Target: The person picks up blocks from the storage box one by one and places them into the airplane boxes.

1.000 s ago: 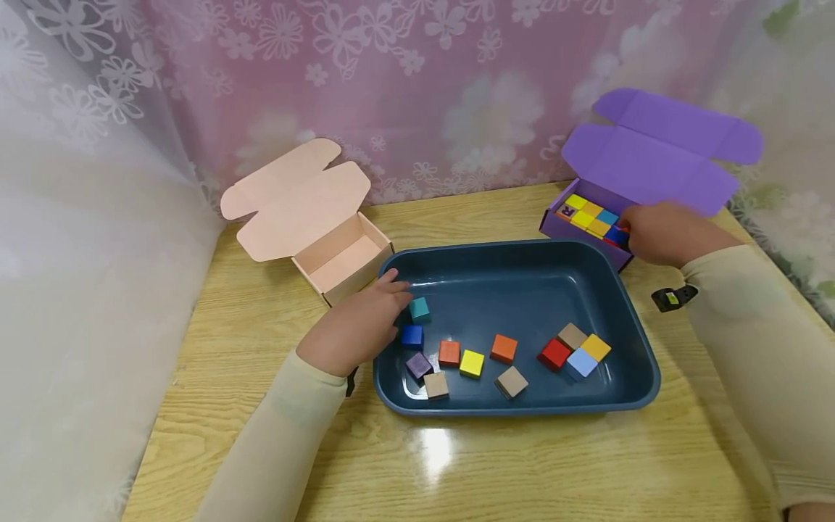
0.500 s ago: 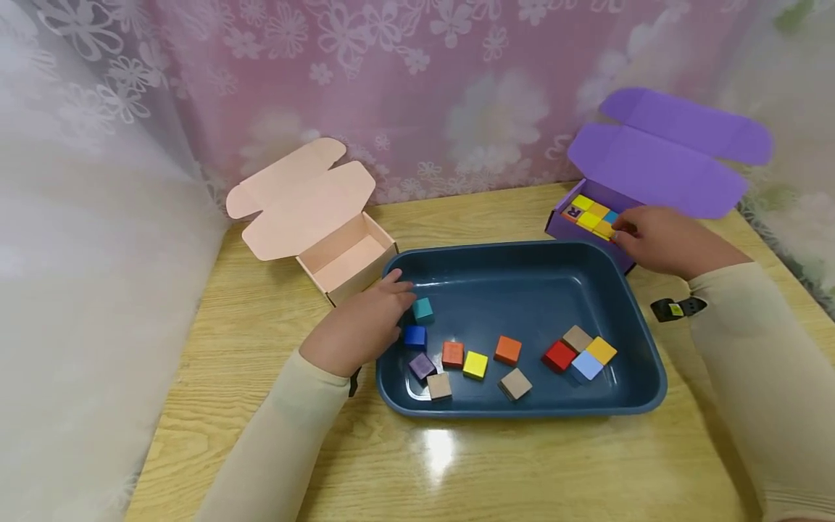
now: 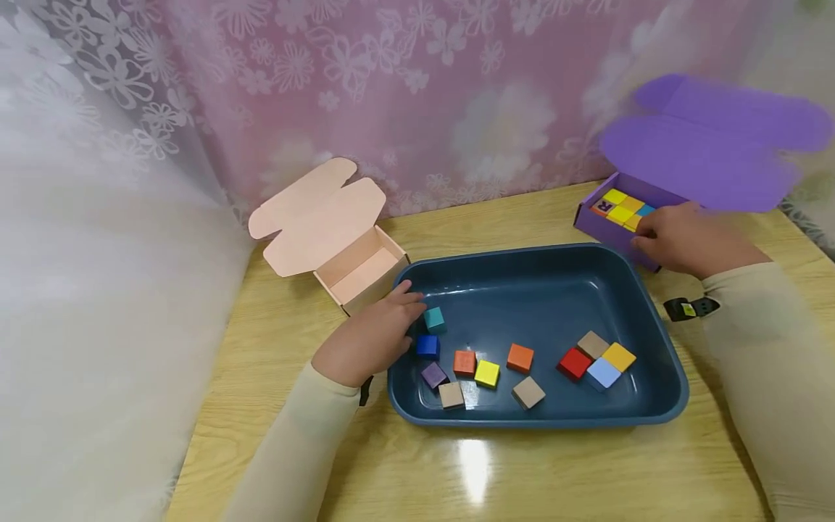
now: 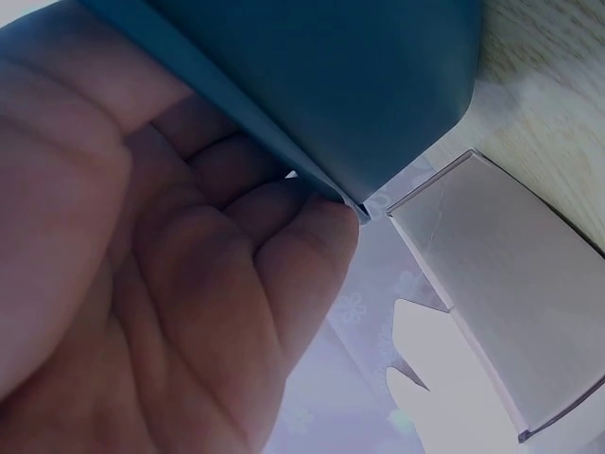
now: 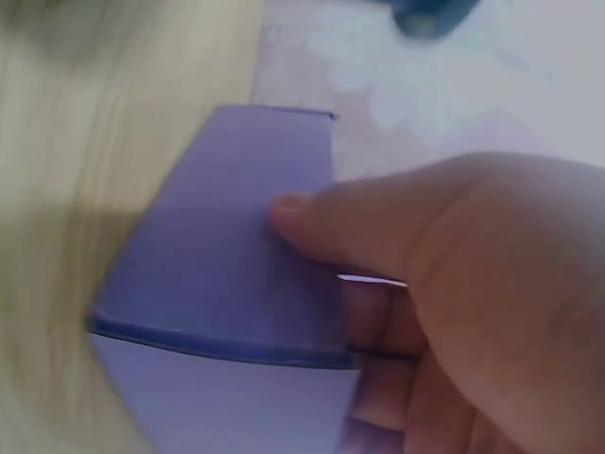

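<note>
My left hand (image 3: 372,337) grips the left rim of a dark blue tray (image 3: 522,297), its fingers over the edge near a teal block (image 3: 434,320). In the left wrist view, the fingers (image 4: 307,251) curl against the tray's edge. My right hand (image 3: 694,239) holds the right end of an open purple box (image 3: 603,228). In the right wrist view its thumb lies on the outer wall of the purple box (image 5: 217,227), with the other fingers partly hidden behind. Yellow, orange and blue blocks (image 3: 620,210) fill the box, one marked R; the hand covers its right end.
Several coloured and plain wooden blocks (image 3: 528,393) lie in the tray, four-sided cubes including a red one (image 3: 575,364). A peach box (image 3: 365,275) stands open at the back left of the wooden table (image 3: 261,362). A flowered curtain (image 3: 404,109) hangs behind.
My right hand has gone from the blocks at the purple box's right end to its outer wall. The purple lid is now blurred by movement. My left hand stays on the tray rim.
</note>
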`<state>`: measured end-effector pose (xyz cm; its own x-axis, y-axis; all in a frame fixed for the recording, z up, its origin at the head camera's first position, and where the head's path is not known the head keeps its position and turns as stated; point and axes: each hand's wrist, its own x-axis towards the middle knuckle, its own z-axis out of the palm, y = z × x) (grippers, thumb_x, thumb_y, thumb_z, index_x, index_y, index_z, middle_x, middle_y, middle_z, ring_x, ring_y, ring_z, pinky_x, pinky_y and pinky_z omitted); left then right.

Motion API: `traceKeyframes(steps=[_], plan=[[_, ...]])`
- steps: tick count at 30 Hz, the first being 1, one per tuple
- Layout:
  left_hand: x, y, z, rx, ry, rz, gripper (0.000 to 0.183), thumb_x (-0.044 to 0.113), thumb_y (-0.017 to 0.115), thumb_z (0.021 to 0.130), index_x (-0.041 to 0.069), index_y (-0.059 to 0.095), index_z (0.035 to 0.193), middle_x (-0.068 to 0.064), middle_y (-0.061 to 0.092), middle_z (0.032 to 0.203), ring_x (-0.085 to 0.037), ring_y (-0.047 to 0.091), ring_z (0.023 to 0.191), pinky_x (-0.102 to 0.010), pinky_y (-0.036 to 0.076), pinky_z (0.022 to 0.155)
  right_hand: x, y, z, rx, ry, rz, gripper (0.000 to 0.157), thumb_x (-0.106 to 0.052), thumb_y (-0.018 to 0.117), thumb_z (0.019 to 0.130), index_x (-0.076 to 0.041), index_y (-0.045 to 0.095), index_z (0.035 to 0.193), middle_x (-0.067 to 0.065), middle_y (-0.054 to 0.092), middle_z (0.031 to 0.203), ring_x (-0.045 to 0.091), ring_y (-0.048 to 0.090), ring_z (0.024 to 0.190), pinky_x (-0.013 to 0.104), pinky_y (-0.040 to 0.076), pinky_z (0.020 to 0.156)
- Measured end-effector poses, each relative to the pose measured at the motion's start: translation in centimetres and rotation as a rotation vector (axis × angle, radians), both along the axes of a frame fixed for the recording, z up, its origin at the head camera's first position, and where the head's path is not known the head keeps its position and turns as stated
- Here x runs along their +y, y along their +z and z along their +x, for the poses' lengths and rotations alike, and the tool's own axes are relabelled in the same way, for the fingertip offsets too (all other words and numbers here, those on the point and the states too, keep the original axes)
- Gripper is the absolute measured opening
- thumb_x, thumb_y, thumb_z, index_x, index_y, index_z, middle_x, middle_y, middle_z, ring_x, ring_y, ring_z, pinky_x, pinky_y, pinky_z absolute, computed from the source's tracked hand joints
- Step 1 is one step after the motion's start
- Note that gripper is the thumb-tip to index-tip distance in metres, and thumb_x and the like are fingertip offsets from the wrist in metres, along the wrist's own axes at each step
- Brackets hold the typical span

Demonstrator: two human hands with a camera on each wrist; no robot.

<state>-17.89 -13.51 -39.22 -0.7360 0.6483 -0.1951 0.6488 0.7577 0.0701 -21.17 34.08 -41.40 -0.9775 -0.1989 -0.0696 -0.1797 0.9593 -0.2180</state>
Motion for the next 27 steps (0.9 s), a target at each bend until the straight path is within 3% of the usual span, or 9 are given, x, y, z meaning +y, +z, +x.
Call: traceKeyframes(steps=[5,9,12,14,16,20,23,25,27], plan=[[-0.1,0.3,0.2,0.002,0.038,-0.019,0.051,0.017,0.074,0.096,0.010,0.059,0.144,-0.007,0.049,0.155,-0.027,0.023,0.154,-0.039,0.043,0.111,2.0,0.0,-1.0,0.034,-0.041,0.003,0.029,-0.023,0.059,0.102,0.003,0.072,0.106,0.014,0.071,0.089,0.025,0.058,0.072,0.040,0.046,0.058],[0.4,0.3,0.3,-0.014,0.050,-0.064,0.052,0.025,0.071,0.098,0.011,0.057,0.146,-0.006,0.047,0.157,-0.026,0.022,0.155,-0.039,0.039,0.115,2.5,0.2,-0.8,0.104,-0.061,-0.011,0.038,-0.021,0.060,0.100,0.016,0.064,0.111,0.032,0.067,0.098,0.041,0.062,0.079,0.054,0.052,0.065],[1.2,0.8,0.1,-0.014,-0.002,-0.090,0.048,0.027,0.069,0.100,0.011,0.059,0.144,-0.006,0.053,0.152,-0.024,0.035,0.150,-0.035,0.042,0.113,1.7,0.7,0.0,0.206,-0.055,-0.050,0.039,-0.017,0.063,0.097,0.020,0.062,0.110,0.039,0.064,0.102,0.049,0.062,0.084,0.064,0.050,0.071],[2.2,1.5,-0.2,0.016,-0.063,-0.080,0.044,0.027,0.068,0.100,0.010,0.062,0.140,-0.005,0.057,0.146,-0.021,0.047,0.141,-0.033,0.047,0.109,1.0,1.9,0.8,0.240,-0.038,-0.050,0.038,-0.016,0.065,0.096,0.019,0.063,0.110,0.037,0.065,0.099,0.048,0.062,0.083,0.064,0.050,0.070],[3.2,2.4,-0.6,0.056,-0.108,-0.074,0.041,0.026,0.066,0.100,0.011,0.064,0.138,-0.003,0.060,0.141,-0.017,0.055,0.131,-0.031,0.049,0.105,0.0,2.7,1.3,0.222,0.012,-0.036,0.042,-0.019,0.067,0.097,0.019,0.062,0.115,0.037,0.065,0.103,0.045,0.064,0.080,0.061,0.052,0.069],[4.9,3.8,-1.3,0.095,-0.093,-0.080,0.041,0.027,0.065,0.101,0.014,0.064,0.139,0.000,0.061,0.140,-0.014,0.059,0.125,-0.031,0.050,0.103,-2.3,3.2,1.5,0.053,0.126,-0.011,0.065,-0.033,0.064,0.102,0.019,0.048,0.137,0.042,0.050,0.135,0.054,0.059,0.109,0.066,0.050,0.086],[6.0,3.8,-1.6,0.036,-0.050,-0.121,0.043,0.028,0.065,0.101,0.015,0.062,0.142,0.001,0.061,0.140,-0.014,0.059,0.126,-0.032,0.050,0.104,-3.6,2.6,1.9,-0.030,0.192,-0.044,0.082,-0.043,0.068,0.098,0.016,0.039,0.146,0.042,0.034,0.150,0.060,0.041,0.130,0.072,0.039,0.100],[6.5,3.5,-1.7,-0.029,0.000,-0.166,0.045,0.028,0.067,0.100,0.018,0.061,0.144,0.002,0.062,0.140,-0.014,0.060,0.125,-0.032,0.051,0.103,-4.0,2.1,2.7,-0.039,0.224,-0.068,0.090,-0.047,0.073,0.094,0.013,0.036,0.149,0.040,0.032,0.152,0.060,0.037,0.134,0.073,0.037,0.103],[6.9,3.0,-1.5,-0.063,0.030,-0.213,0.043,0.027,0.070,0.099,0.019,0.064,0.141,0.003,0.066,0.134,-0.013,0.064,0.116,-0.032,0.054,0.098,-4.2,1.7,4.0,-0.029,0.245,-0.107,0.093,-0.049,0.076,0.091,0.010,0.036,0.152,0.036,0.031,0.156,0.057,0.040,0.134,0.070,0.041,0.100]])
